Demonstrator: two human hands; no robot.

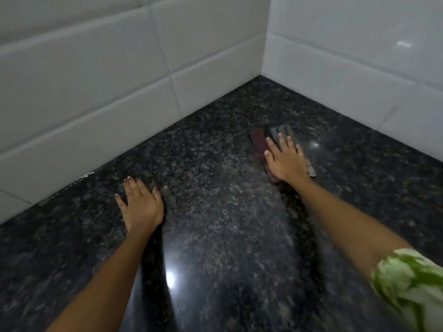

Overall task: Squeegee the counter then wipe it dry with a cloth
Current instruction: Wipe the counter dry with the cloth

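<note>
A dark speckled granite counter (215, 212) fills the view and runs into a tiled corner. My right hand (286, 161) lies flat, fingers spread, pressing on a cloth (260, 143) with dark red and grey stripes, on the counter towards the back right. The cloth shows beyond the fingertips and at both sides of the hand; the rest is hidden under the palm. My left hand (141, 206) rests flat on the bare counter to the left, fingers apart, holding nothing. No squeegee is in view.
White tiled walls (119, 92) close off the counter at the back left and the back right, meeting in a corner (263, 73). A lamp's reflection (170, 277) shines on the stone near me. A green and white sleeve (412, 283) covers my right upper arm.
</note>
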